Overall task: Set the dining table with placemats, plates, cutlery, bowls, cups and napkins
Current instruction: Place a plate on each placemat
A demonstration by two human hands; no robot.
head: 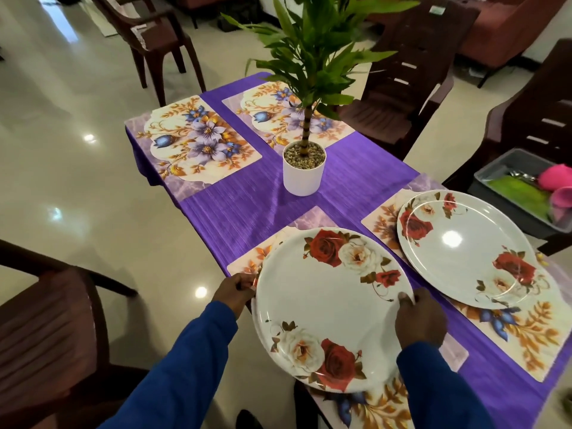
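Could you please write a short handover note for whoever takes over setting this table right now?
Left hand and right hand grip opposite rims of a rose plate, held over the near-left placemat.
A second plate already lies on the near-right placemat.
The far-left placemat and far-right placemat are bare; a potted plant stands mid-table.
Done: four placemats laid, one plate set.
Left: set this plate down, add two more plates, then cutlery, bowls, cups and napkins. The grey bin on the right holds pink cups; its other contents are unclear.
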